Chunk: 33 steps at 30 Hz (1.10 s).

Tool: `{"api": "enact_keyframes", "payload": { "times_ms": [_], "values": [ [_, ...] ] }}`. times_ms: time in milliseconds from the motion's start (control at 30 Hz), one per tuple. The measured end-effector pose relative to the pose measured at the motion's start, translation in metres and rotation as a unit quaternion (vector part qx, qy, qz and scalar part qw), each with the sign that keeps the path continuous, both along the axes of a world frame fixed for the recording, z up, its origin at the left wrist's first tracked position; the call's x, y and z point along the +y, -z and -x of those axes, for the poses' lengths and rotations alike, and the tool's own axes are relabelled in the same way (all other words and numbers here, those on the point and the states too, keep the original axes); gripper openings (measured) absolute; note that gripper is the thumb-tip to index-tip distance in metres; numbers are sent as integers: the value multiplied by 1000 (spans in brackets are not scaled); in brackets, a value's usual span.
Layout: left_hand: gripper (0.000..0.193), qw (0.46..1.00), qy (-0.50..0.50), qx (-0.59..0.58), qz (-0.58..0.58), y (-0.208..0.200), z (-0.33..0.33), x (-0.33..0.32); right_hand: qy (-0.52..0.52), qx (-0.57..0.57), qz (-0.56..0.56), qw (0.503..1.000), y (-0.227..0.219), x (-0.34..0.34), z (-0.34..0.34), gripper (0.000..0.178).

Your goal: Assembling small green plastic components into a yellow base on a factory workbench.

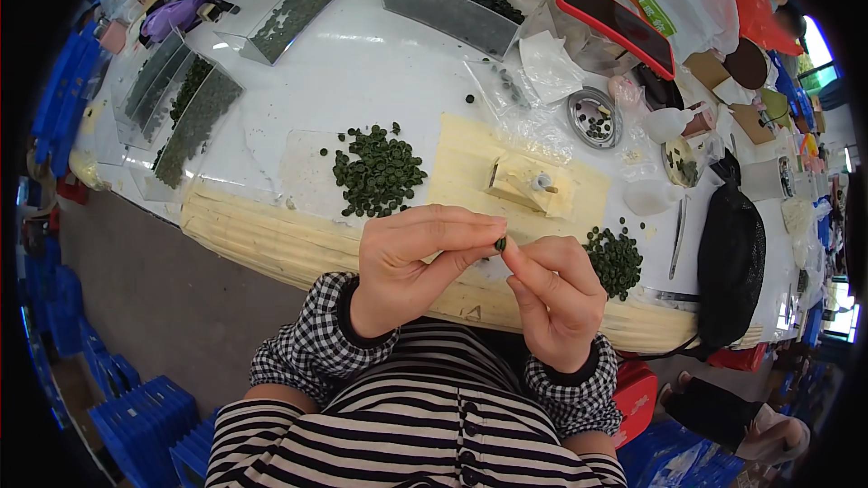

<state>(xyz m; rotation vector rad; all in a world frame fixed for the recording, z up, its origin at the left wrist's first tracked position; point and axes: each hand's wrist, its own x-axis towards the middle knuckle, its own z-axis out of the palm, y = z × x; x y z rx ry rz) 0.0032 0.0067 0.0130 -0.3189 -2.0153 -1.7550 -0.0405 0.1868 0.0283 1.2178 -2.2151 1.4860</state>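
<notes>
In front of my chest, my left hand point(411, 253) pinches a small dark green round piece point(500, 243) between thumb and fingertips. My right hand point(562, 294) is closed too, its fingertips meeting the same piece from the right. Just beyond my left hand lies a heap of similar dark green pieces point(378, 173) on a clear sheet. A smaller heap of these pieces point(615, 262) sits to the right of my right hand. Past my fingers, a pale yellow block point(529, 188) with a small grey cylindrical fitting rests on a yellow sheet point(452, 163).
Clear bins of green pieces point(452, 18) stand along the back and left. At the right are a red-edged phone point(624, 23), a round dish point(594, 117), tweezers point(677, 239) and a black bag point(731, 253). Cream padding point(253, 235) lines the table's front edge. Blue crates point(145, 425) stand below.
</notes>
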Motion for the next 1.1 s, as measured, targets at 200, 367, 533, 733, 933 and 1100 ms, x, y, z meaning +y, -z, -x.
{"api": "enact_keyframes", "payload": {
  "times_ms": [200,367,533,733,933,1100],
  "values": [
    [23,1000,-3,15,-2,4,2,0,0,4,0,1000,0,-1,1,37],
    [23,1000,1,8,-9,2,1,0,2,5,-4,1000,1,-1,0,37],
    [22,1000,-3,-4,-1,1,2,2,6,1,-14,1000,1,3,1,36],
    [20,987,-35,-21,154,3,-3,-1,223,-42,-30,974,-2,39,16,15],
    [22,957,-42,-12,286,9,-6,4,285,64,-215,932,5,55,25,10],
    [21,948,-60,-15,311,8,-7,4,290,78,-258,918,8,52,23,12]
  ]
}}
